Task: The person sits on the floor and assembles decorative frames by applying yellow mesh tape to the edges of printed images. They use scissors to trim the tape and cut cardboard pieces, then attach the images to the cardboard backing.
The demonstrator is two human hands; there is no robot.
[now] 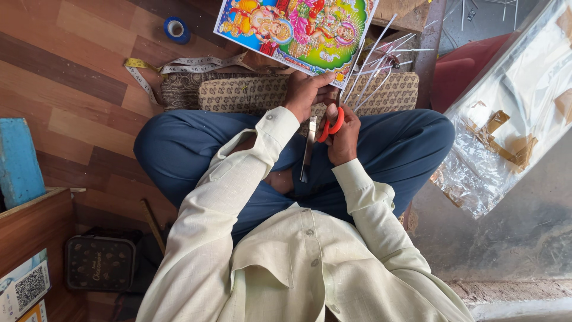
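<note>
A wood-patterned floor (pixel 71 77) runs under everything here, and the person sits cross-legged on it in blue trousers and a pale shirt, looking straight down into their lap. To the right lies a big crinkled plastic sheet (pixel 512 113) with scraps of brown tape stuck to it, pushed off to the side. Just beyond the knees sits a patterned cushion (pixel 250 92), close enough to serve as a low work surface. Above it the left hand (pixel 305 90) pinches the near edge of a bright print (pixel 298 27), holding it up and flat so the edge is presented to the blades. The right hand (pixel 342 134) is closed through the orange handles of the scissors (pixel 319 140), whose blades hang down toward the lap, pointed away from the print. Thin white strips (pixel 375 59) lie fanned out to the right of the print. Far left, a yellow tape measure (pixel 179 64) trails over the floor, and a small blue tape roll (pixel 176 28) rests beyond it.
</note>
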